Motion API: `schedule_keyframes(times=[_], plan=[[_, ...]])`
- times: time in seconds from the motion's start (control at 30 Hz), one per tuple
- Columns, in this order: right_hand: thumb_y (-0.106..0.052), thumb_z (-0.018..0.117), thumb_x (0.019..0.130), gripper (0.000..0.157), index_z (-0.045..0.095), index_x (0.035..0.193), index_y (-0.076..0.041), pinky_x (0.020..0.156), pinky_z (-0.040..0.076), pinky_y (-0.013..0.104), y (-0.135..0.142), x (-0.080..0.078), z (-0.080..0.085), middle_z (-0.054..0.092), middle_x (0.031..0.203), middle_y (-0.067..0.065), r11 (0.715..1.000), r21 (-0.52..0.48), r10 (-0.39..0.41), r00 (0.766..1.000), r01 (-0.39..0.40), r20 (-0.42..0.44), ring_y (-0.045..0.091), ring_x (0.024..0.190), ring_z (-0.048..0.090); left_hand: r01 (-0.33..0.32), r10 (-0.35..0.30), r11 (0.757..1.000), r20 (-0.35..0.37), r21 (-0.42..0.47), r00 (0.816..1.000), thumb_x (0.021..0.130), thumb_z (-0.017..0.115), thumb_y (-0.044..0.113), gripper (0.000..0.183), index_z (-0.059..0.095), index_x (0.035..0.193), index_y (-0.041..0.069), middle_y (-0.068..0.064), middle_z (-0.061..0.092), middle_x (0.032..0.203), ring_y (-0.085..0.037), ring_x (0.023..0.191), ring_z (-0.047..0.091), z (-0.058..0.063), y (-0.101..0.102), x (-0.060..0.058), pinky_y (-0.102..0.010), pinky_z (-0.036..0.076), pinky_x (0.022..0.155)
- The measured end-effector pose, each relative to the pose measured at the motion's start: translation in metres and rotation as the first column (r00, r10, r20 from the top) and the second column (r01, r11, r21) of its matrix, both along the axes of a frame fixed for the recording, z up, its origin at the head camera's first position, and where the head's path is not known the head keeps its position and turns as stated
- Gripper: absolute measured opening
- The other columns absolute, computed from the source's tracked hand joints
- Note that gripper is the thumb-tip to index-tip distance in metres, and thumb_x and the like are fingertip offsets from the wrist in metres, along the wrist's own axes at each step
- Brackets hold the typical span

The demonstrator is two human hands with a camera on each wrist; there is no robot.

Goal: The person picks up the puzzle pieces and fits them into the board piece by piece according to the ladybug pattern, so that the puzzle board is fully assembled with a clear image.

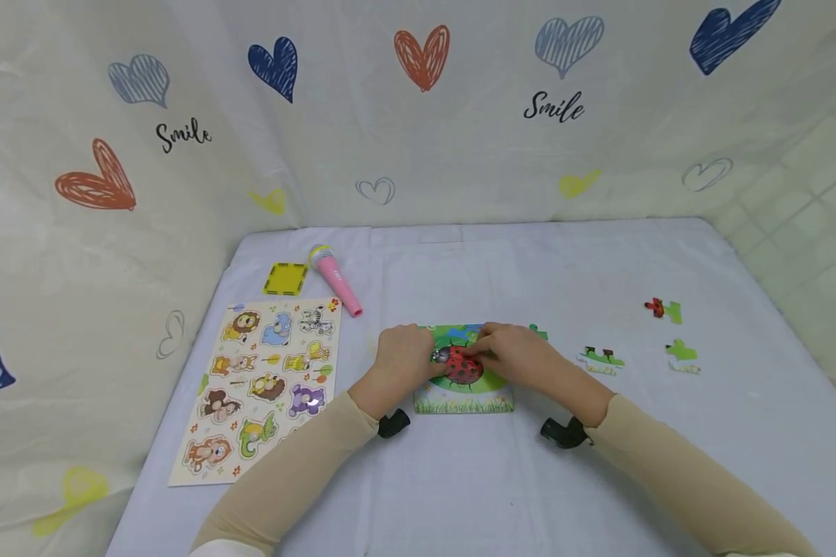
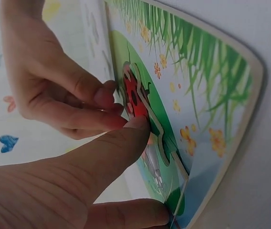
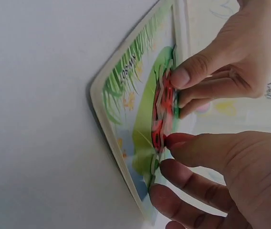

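A ladybug puzzle board [image 1: 463,406] lies flat on the table, with grass and flowers along its near edge. Both hands meet over its red ladybug, where jigsaw pieces [image 2: 134,98] stand slightly raised, their pale cut edges showing. My left hand [image 1: 406,357] grips a piece on the left side, thumb on its red part and fingers toward the far side. From the right, my right hand [image 1: 519,352] pinches a red-and-green piece [image 3: 158,136] between thumb and fingers. The fingers partly cover the ladybug. Beyond the right hand, a green piece [image 1: 538,332] peeks out.
Three loose puzzle pieces lie on the right: a green one with dark feet [image 1: 601,360], a red-and-green one [image 1: 663,310] and a green-and-white one [image 1: 683,355]. On the left are an animal puzzle sheet [image 1: 279,387], a yellow square [image 1: 286,278] and a pink toy microphone [image 1: 339,285].
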State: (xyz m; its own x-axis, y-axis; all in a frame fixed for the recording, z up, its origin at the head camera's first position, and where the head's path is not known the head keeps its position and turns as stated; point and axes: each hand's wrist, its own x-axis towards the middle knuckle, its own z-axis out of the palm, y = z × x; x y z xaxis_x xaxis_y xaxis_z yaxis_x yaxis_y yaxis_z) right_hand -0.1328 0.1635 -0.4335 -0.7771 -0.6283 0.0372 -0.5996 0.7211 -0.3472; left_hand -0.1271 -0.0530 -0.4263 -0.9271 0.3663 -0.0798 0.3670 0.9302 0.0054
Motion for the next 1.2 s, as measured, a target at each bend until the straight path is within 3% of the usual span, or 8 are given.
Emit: schedule_keyframes(times=[0.23,0.43,0.93,1.03,1.1,1.2], plan=[[0.005,0.065,0.091,0.033,0.08,0.113,-0.014,0.069,0.055,0.033,0.015,0.001,0.007,0.07,0.105,0.002,0.998,0.052,-0.017,1.0,0.019,-0.026,0.02,0.088,0.07,-0.003,0.003,1.0,0.01,-0.002,1.0,0.081,0.077,0.068,0.058,0.057,0.053,0.021,0.007,0.047,0.051,-0.008,0.048,0.047,0.001,0.0,0.0,-0.027,0.035,0.039],[0.009,0.063,0.088,0.036,0.08,0.111,-0.013,0.076,0.056,0.04,0.034,0.001,0.015,0.072,0.108,0.005,0.996,0.072,-0.039,0.996,0.044,-0.075,0.028,0.096,0.07,-0.008,0.008,1.0,0.002,0.006,1.0,0.081,0.077,0.068,0.063,0.049,0.05,0.021,0.009,0.037,0.049,-0.008,0.048,0.039,0.001,0.0,0.002,-0.027,0.031,0.039],[0.005,0.066,0.089,0.029,0.078,0.111,-0.01,0.074,0.054,0.048,0.085,-0.001,0.027,0.069,0.112,0.013,0.993,0.084,-0.067,0.977,0.085,-0.204,0.036,0.097,0.066,0.011,-0.011,1.0,-0.008,-0.011,1.0,0.083,0.077,0.066,0.059,0.054,0.055,0.02,0.008,0.04,0.055,-0.007,0.049,0.038,0.0,0.001,0.004,-0.025,0.032,0.04],[0.001,0.065,0.091,0.027,0.078,0.113,-0.01,0.076,0.053,0.052,0.1,-0.003,0.026,0.068,0.114,0.014,0.986,0.103,-0.108,0.976,0.129,-0.188,0.039,0.1,0.065,0.017,-0.017,0.999,-0.001,-0.029,1.0,0.084,0.075,0.066,0.052,0.067,0.068,0.017,0.006,0.054,0.068,-0.009,0.053,0.051,-0.001,0.002,0.005,-0.027,0.041,0.043],[-0.002,0.066,0.093,0.025,0.078,0.114,-0.009,0.078,0.053,0.054,0.111,-0.006,0.026,0.068,0.116,0.016,0.98,0.122,-0.135,0.974,0.159,-0.183,0.041,0.104,0.065,0.023,-0.023,0.999,0.01,-0.037,1.0,0.086,0.074,0.065,0.052,0.074,0.089,0.013,0.002,0.063,0.082,-0.014,0.062,0.061,-0.001,0.002,0.006,-0.03,0.049,0.049],[-0.006,0.067,0.095,0.025,0.076,0.117,-0.008,0.081,0.052,0.059,0.128,-0.01,0.026,0.066,0.121,0.019,0.969,0.142,-0.176,0.969,0.201,-0.174,0.045,0.109,0.062,0.025,-0.025,0.999,0.021,-0.032,0.999,0.087,0.073,0.065,0.063,0.071,0.12,0.011,-0.002,0.067,0.105,-0.021,0.081,0.066,-0.001,0.001,0.006,-0.035,0.057,0.062]])
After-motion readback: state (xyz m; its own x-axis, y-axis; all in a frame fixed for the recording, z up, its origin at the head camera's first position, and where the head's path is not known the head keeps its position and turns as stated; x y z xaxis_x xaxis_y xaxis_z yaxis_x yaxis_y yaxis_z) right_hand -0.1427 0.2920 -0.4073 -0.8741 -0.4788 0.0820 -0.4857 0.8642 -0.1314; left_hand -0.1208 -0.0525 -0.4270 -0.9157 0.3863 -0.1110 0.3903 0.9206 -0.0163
